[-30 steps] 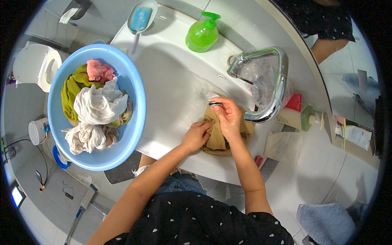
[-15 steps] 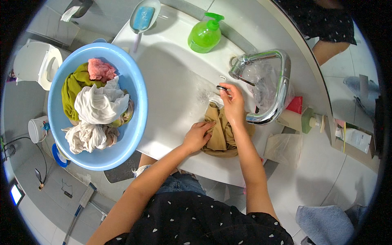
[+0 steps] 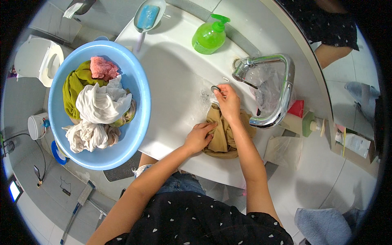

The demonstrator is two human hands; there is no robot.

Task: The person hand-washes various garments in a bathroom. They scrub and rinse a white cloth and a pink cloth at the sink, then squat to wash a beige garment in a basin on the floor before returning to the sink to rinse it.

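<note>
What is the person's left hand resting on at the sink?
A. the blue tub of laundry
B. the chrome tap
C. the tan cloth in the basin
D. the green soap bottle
C: the left hand presses on the tan cloth lying in the white sink, while the right hand reaches up over it, apart from the chrome tap.

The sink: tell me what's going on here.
A person is hand-washing a tan cloth in the white sink. The left hand presses on the cloth, and the right hand pinches a small metal piece near the chrome tap. A blue basin of wet laundry rests on the sink's left edge.
</note>
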